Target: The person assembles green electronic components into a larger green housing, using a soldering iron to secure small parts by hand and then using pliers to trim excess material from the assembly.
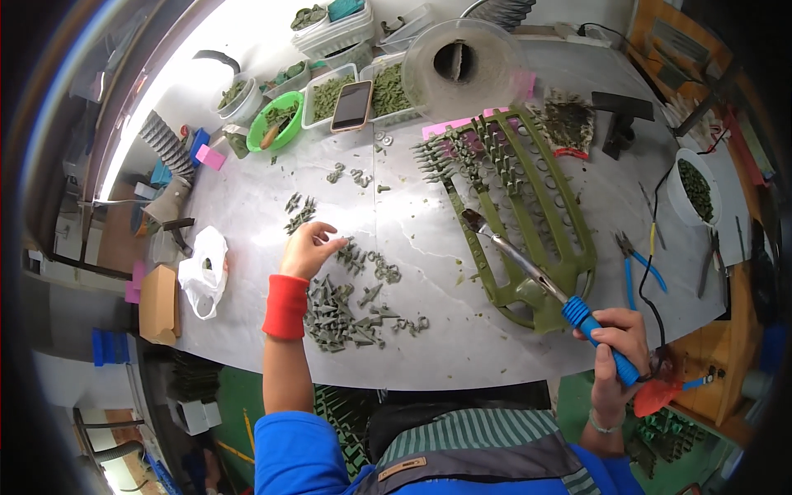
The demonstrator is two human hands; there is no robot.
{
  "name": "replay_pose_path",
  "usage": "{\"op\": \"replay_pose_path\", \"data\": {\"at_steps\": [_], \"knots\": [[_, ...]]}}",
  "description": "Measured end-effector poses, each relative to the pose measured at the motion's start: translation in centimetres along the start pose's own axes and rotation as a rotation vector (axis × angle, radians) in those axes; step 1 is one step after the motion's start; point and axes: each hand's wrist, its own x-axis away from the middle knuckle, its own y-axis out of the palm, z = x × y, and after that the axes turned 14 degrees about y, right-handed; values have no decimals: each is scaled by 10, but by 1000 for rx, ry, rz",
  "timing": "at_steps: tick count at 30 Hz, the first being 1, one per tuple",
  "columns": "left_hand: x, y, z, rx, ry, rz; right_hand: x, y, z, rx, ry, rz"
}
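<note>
My right hand (617, 351) is wrapped round the blue handle of a soldering iron (528, 266). The iron's broad dark tip rests at the left edge of an olive-green slatted plastic frame (528, 301), whose far bars carry rows of spiky green pieces (495, 153). My left hand (308, 250), with a red wristband, hovers over the table, thumb and fingers drawn together. Whatever they pinch is too small to make out. Just right of those fingertips lie a few spiky green pieces (351, 257); nearer me is a heap of pointed grey-green plastic pieces (334, 318).
Tubs of small green parts (328, 97), a green bowl (276, 124) and a phone (352, 106) line the back, beside a clear funnel-like hood (462, 70). At right lie blue-handled pliers (639, 268) and a white bowl (693, 190). A white plastic bag (204, 272) sits left.
</note>
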Motion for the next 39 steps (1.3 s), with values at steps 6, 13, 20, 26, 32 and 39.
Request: {"op": "replay_pose_path", "data": {"at_steps": [6,13,20,26,32,39], "knots": [[20,14,-4,68,54,92,0,2,-3,11,-25,-33],[14,11,67,429,-44,231,-1,2,-1,9,-35,-31],[-13,39,114,521,287,55,-12,5,5,52,-62,-25],[-33,56,143,429,359,229,-20,11,10,47,-92,-33],[-54,66,148,-115,732,470,-29,20,24,81,-133,-26],[-62,71,148,-228,773,452,-36,27,33,39,-133,-21]]}}
